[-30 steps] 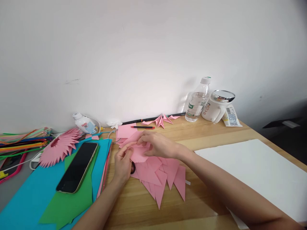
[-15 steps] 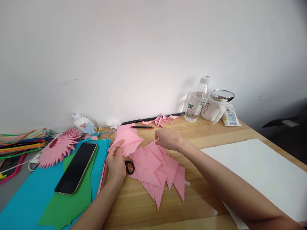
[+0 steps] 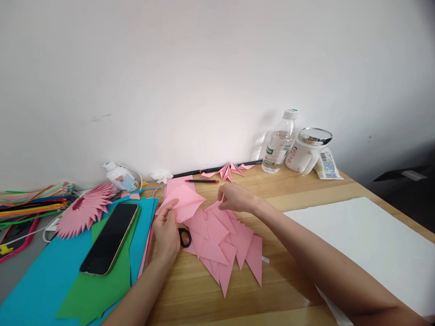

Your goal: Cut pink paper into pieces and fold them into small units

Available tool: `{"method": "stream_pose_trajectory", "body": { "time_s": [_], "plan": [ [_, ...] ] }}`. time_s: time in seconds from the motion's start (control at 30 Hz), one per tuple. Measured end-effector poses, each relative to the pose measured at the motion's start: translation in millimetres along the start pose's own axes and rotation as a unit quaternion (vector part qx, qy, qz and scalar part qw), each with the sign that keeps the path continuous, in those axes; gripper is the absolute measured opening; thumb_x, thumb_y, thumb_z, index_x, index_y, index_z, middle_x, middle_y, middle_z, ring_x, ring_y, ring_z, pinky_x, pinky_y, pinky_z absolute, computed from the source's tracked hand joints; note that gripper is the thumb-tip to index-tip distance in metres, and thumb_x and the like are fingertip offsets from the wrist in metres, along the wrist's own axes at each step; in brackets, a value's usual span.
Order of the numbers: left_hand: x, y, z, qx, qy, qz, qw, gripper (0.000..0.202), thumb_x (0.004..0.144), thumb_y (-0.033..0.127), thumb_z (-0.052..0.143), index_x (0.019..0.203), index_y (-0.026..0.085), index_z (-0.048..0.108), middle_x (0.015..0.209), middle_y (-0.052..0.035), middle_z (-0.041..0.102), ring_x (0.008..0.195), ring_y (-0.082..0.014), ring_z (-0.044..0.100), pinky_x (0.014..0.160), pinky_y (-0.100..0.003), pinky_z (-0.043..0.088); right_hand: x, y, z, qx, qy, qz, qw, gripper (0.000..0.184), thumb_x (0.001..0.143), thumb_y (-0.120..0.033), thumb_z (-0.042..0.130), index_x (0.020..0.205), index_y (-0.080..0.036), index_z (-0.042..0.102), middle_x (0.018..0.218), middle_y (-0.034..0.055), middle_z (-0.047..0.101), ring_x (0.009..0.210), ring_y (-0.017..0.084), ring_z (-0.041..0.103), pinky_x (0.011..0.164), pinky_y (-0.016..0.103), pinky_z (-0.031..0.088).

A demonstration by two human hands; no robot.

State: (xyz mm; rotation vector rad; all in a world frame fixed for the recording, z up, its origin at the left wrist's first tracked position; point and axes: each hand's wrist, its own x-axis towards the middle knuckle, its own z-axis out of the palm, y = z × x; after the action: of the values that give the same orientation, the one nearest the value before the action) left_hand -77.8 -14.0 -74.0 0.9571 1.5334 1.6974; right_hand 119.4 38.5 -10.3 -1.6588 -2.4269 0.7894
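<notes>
On the head camera, my left hand (image 3: 166,233) has its grip clamped on a folded pink paper (image 3: 185,203), thumb on top. It holds the paper lifted just above the surface (image 3: 288,185), by the edge of the blue sheet (image 3: 41,280). My right hand (image 3: 238,198) sits at the top of the pile of pink pieces (image 3: 224,244), just right of that paper. I cannot tell whether its grip is pinched on a corner or only touching, because the curled fingers cover the contact.

I judge the folding to be well along. Many pointed pieces lie fanned out in the pile, and a pink rosette (image 3: 83,210) that looks assembled lies beside the phone (image 3: 110,237). Flat pink squares behind the held paper suggest there is more to fold.

The scissors (image 3: 184,237) are mostly buried under the pile and my left hand, with only one handle loop showing. The white sheet (image 3: 367,244) on the right is cut off at the edge.
</notes>
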Motion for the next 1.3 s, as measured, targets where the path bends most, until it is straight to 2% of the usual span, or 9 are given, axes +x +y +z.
{"method": "stream_pose_trajectory", "body": {
  "time_s": [0.13, 0.27, 0.4, 0.5, 0.6, 0.73, 1.07, 1.2, 1.3],
  "plan": [
    [1.1, -0.4, -1.1, -0.001, 0.001, -0.014, 1.000, 0.026, 0.066, 0.023, 0.059, 0.089, 0.017, 0.070, 0.102, -0.0056, 0.066, 0.089, -0.0186, 0.060, 0.075, -0.027, 0.046, 0.3, -0.2, -0.7, 0.024, -0.019, -0.009, 0.999, 0.017, 0.062, -0.010, 0.067, 0.078, -0.014, 0.067, 0.083, 0.0063, 0.070, 0.069, 0.016, 0.062, 0.052, 0.022, 0.039],
    [1.9, -2.2, -2.3, 0.008, 0.001, 0.004, 1.000, 0.026, 0.066, 0.024, 0.059, 0.088, 0.016, 0.070, 0.105, -0.0066, 0.065, 0.094, -0.0196, 0.059, 0.078, -0.027, 0.046, -9.3, 5.7, -19.2, 0.060, -0.013, -0.029, 0.998, 0.011, 0.067, -0.007, 0.056, 0.068, -0.015, 0.064, 0.067, 0.0010, 0.065, 0.059, 0.011, 0.057, 0.047, 0.019, 0.035],
    [-0.8, -2.5, -1.3, 0.039, -0.021, 0.008, 0.999, 0.028, 0.068, 0.026, 0.057, 0.092, 0.018, 0.070, 0.100, -0.0065, 0.065, 0.088, -0.0196, 0.060, 0.071, -0.027, 0.047, -25.2, 0.8, -35.7, 0.118, 0.147, -0.073, 0.979, 0.011, 0.070, -0.009, 0.052, 0.068, -0.016, 0.061, 0.063, -0.0011, 0.059, 0.056, 0.010, 0.051, 0.050, 0.020, 0.033],
    [-4.2, 0.5, 0.5, 0.055, -0.054, 0.013, 0.997, 0.030, 0.070, 0.027, 0.056, 0.096, 0.019, 0.070, 0.090, -0.0057, 0.066, 0.084, -0.0198, 0.061, 0.068, -0.027, 0.048, -29.8, -12.1, -30.0, 0.088, 0.222, -0.161, 0.958, 0.014, 0.074, -0.007, 0.052, 0.073, -0.016, 0.062, 0.072, 0.0006, 0.060, 0.062, 0.010, 0.050, 0.056, 0.021, 0.034],
    [-6.7, 4.4, 1.7, 0.065, -0.076, 0.025, 0.995, 0.029, 0.072, 0.028, 0.056, 0.097, 0.020, 0.070, 0.088, -0.0054, 0.066, 0.087, -0.0204, 0.060, 0.070, -0.028, 0.048, -25.7, -22.2, -14.0, -0.004, 0.210, -0.214, 0.954, 0.014, 0.079, -0.009, 0.051, 0.077, -0.015, 0.063, 0.081, 0.0037, 0.059, 0.064, 0.011, 0.049, 0.056, 0.022, 0.030],
    [-7.2, 6.8, 1.4, 0.059, -0.096, 0.022, 0.993, 0.029, 0.074, 0.031, 0.057, 0.099, 0.021, 0.069, 0.098, -0.0060, 0.066, 0.094, -0.0215, 0.059, 0.075, -0.030, 0.047, -19.4, -25.4, 1.9, -0.083, 0.178, -0.224, 0.954, 0.015, 0.083, -0.011, 0.047, 0.079, -0.015, 0.061, 0.079, 0.0047, 0.057, 0.063, 0.012, 0.046, 0.053, 0.023, 0.024],
    [-10.1, 12.6, 5.0, 0.024, -0.111, 0.028, 0.993, 0.027, 0.077, 0.034, 0.059, 0.099, 0.021, 0.068, 0.112, -0.0046, 0.064, 0.111, -0.0199, 0.053, 0.092, -0.029, 0.040, -26.8, -35.6, -1.7, 0.017, 0.080, -0.232, 0.969, 0.011, 0.085, -0.008, 0.048, 0.081, -0.015, 0.056, 0.069, -0.0001, 0.055, 0.056, 0.010, 0.040, 0.053, 0.022, 0.022],
    [-9.2, 9.5, 4.6, -0.004, -0.119, 0.017, 0.993, 0.022, 0.073, 0.032, 0.062, 0.090, 0.021, 0.070, 0.101, -0.0036, 0.067, 0.098, -0.0198, 0.059, 0.081, -0.028, 0.046, -21.8, -30.5, 3.4, 0.065, 0.071, -0.254, 0.962, 0.007, 0.083, -0.011, 0.052, 0.081, -0.015, 0.058, 0.074, 0.0010, 0.059, 0.063, 0.011, 0.048, 0.057, 0.022, 0.028],
    [-8.6, 7.9, 3.7, -0.009, -0.122, -0.014, 0.992, 0.019, 0.070, 0.031, 0.063, 0.082, 0.019, 0.072, 0.086, -0.0044, 0.069, 0.083, -0.0203, 0.062, 0.066, -0.027, 0.049, -17.5, -25.7, 4.1, 0.114, 0.071, -0.261, 0.956, 0.011, 0.086, -0.024, 0.053, 0.081, -0.016, 0.060, 0.078, 0.0018, 0.062, 0.068, 0.012, 0.052, 0.059, 0.022, 0.033]
  ]
}}
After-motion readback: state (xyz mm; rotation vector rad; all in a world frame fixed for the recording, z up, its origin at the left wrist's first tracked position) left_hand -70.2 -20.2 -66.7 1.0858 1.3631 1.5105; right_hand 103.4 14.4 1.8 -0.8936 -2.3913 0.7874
